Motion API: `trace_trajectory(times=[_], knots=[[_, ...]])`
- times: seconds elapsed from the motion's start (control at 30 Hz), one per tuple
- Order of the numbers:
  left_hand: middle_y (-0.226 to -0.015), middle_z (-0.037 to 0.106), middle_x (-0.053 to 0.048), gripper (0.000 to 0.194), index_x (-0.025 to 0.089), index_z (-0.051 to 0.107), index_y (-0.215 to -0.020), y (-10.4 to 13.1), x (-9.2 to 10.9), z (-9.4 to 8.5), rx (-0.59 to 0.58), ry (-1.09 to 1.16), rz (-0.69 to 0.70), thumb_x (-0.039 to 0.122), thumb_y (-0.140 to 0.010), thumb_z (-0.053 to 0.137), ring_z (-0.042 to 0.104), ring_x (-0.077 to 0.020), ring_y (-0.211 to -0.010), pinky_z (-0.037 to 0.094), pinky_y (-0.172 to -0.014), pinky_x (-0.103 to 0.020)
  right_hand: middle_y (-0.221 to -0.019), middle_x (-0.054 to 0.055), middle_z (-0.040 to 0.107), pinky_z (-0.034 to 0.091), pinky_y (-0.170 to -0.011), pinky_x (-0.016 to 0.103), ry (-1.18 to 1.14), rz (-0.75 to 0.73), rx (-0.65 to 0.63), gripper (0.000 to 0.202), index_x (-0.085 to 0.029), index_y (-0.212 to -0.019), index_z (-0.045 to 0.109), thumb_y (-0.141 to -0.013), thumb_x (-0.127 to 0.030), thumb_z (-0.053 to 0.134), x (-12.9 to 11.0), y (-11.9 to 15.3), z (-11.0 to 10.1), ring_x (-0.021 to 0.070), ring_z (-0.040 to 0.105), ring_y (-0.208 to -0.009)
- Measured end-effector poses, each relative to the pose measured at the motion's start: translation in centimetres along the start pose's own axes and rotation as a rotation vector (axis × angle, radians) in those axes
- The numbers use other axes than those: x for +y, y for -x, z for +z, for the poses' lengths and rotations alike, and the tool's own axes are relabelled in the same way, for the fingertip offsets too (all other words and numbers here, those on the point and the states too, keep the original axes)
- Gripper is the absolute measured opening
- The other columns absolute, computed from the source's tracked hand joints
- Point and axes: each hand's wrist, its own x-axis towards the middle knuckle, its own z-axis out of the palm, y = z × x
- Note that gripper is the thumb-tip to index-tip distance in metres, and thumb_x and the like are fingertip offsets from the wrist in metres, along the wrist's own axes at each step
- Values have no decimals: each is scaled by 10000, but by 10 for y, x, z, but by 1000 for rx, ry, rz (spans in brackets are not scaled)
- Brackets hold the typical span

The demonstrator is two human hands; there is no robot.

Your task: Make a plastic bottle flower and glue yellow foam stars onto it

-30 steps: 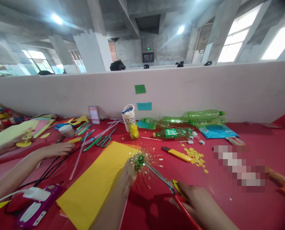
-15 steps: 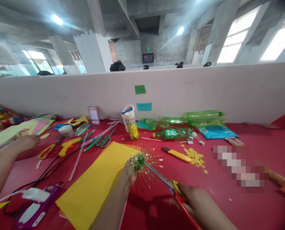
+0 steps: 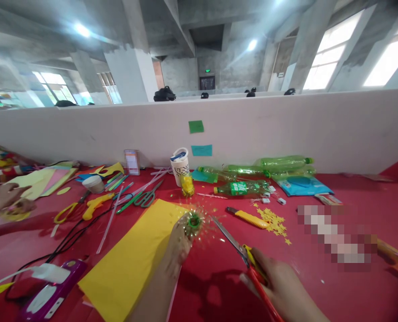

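Note:
In my left hand (image 3: 178, 246) is the cut top of a green plastic bottle (image 3: 194, 219), its thin strips fanned out around the neck. My fingers are mostly hidden behind it. My right hand (image 3: 279, 279) grips scissors (image 3: 232, 237) with red and yellow handles. The blades point toward the bottle piece, and a small gap separates their tip from the strips. Beneath my left forearm lies a large yellow sheet (image 3: 128, 259). A yellow utility knife (image 3: 247, 218) rests beyond the scissors, beside several small yellow stars (image 3: 275, 222).
Green bottles (image 3: 242, 188) lie along the white partition (image 3: 85, 134), near a paper cup (image 3: 179, 167). Grey scissors (image 3: 148, 197), a yellow glue gun (image 3: 96, 205) and a purple power strip (image 3: 53, 290) are on the left. Another person's hands (image 3: 4, 201) work at far left.
The scissors have drawn back slightly right, away from the strips. The bottle piece has shifted a little left and looks turned or blurred. The other person's hands moved left.

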Motion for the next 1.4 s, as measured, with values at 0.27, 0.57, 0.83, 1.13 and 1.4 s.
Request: trace_trajectory(times=[0.27,0.57,0.83,1.13,1.4], knots=[[-767,724,-19,267,172,678,-858,2,0,-2,-54,94,101,191,-602,751,670,-154,-729,520,-679,-244,-636,6,608,260,-484,231,-106,-6,-31,313,-214,-722,478,-844,-502,477,-4,3,-5,135,461,-534],[-827,727,-23,247,173,682,-844,3,1,-1,-130,86,120,221,-616,763,668,-143,-769,506,-726,-246,-621,24,621,231,-477,245,-55,38,-23,300,-211,-740,520,-846,-489,478,-1,0,-2,152,522,-518],[-889,730,-48,252,166,680,-871,0,0,-4,-172,102,141,232,-639,749,670,-163,-820,507,-762,-277,-639,34,628,214,-486,257,16,61,-40,273,-216,-743,489,-851,-467,474,-1,-2,-1,172,527,-527],[-833,729,-30,234,180,663,-820,-2,1,-2,-148,129,136,156,-604,750,673,-161,-791,501,-791,-295,-634,14,612,239,-476,242,-82,31,-42,332,-205,-733,512,-830,-522,493,-2,-1,0,141,477,-532],[-874,720,-20,243,181,660,-826,-2,0,-3,-179,136,150,124,-604,742,663,-158,-826,493,-827,-300,-631,12,610,242,-482,240,-65,77,-53,344,-211,-707,496,-833,-531,484,-1,-5,3,145,487,-528]])
